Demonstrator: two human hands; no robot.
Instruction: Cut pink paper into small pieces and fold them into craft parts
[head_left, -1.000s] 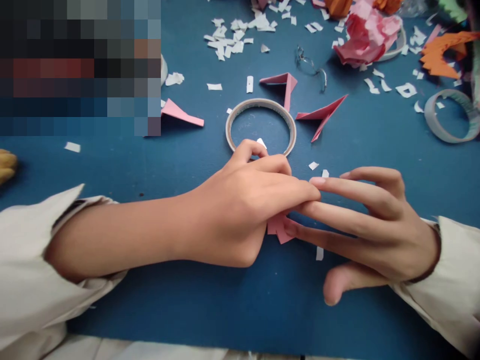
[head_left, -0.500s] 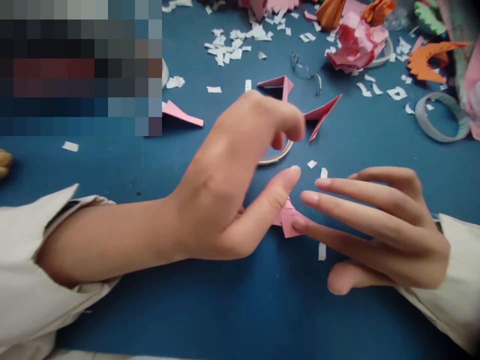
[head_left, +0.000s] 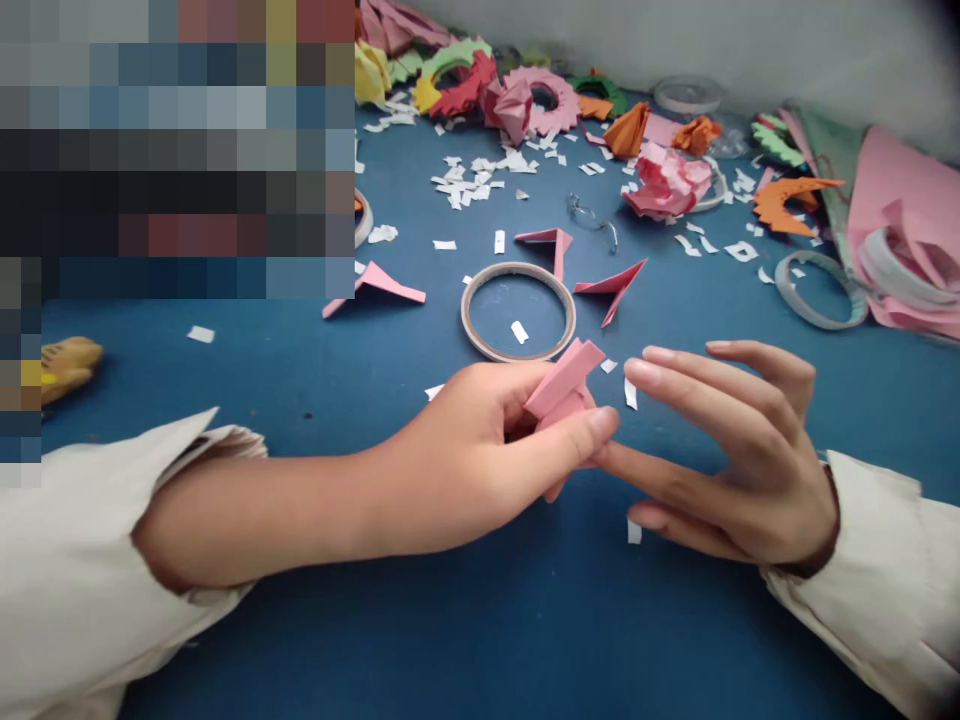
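Note:
My left hand (head_left: 480,455) is closed round a small folded pink paper piece (head_left: 564,380), pinching it between thumb and fingers a little above the blue table (head_left: 480,620). My right hand (head_left: 731,450) is beside it with fingers stretched out and spread. Its lower fingertips touch my left thumb and the bottom of the paper. Just behind both hands lies a ring of tape (head_left: 517,310) flat on the table.
Three folded pink paper pieces (head_left: 611,285) lie around the tape ring. White paper scraps (head_left: 480,175) are scattered further back. Colourful paper shapes (head_left: 664,185) and more tape rings (head_left: 814,290) crowd the far right. A pixelated block covers the upper left.
My left hand lifted off the table, then closed on the pink paper and raised it. The right hand stayed spread beside it. The camera tilted up, showing more of the far table.

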